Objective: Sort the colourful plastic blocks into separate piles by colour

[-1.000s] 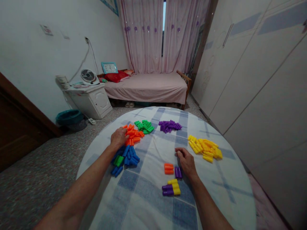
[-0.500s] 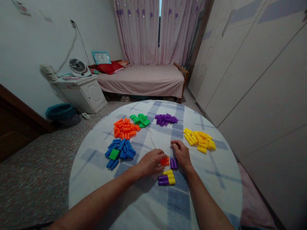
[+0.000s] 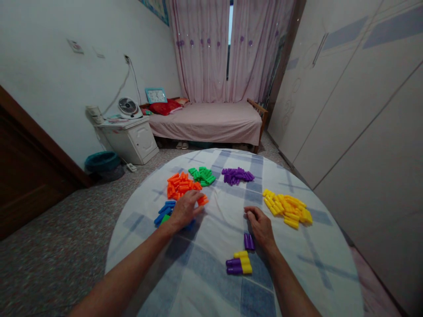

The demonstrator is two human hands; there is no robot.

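Observation:
My left hand (image 3: 185,209) is over the left part of the table, its fingers closed on an orange plastic piece (image 3: 202,200) beside the orange pile (image 3: 180,185). Under that forearm the blue pile (image 3: 163,212) is partly covered, with a green piece (image 3: 165,219) on top. My right hand (image 3: 261,228) rests on the cloth with its fingers curled together and nothing visible in them. Near its wrist lies a purple piece (image 3: 249,241). Closer to me, purple pieces (image 3: 234,266) are joined end to end with yellow ones (image 3: 245,261).
A round table (image 3: 211,290) wears a checked cloth. Further piles on it are green (image 3: 203,176), purple (image 3: 237,175) and yellow (image 3: 287,208). Beyond stand a bed (image 3: 208,121), a white cabinet (image 3: 139,143) with a fan (image 3: 129,108), a bin (image 3: 103,163) and a wardrobe (image 3: 357,110).
My left hand has carried the orange piece away from beside the purple one, leftward to the orange pile. My right hand stays near its place. The view has tilted up and shifted left.

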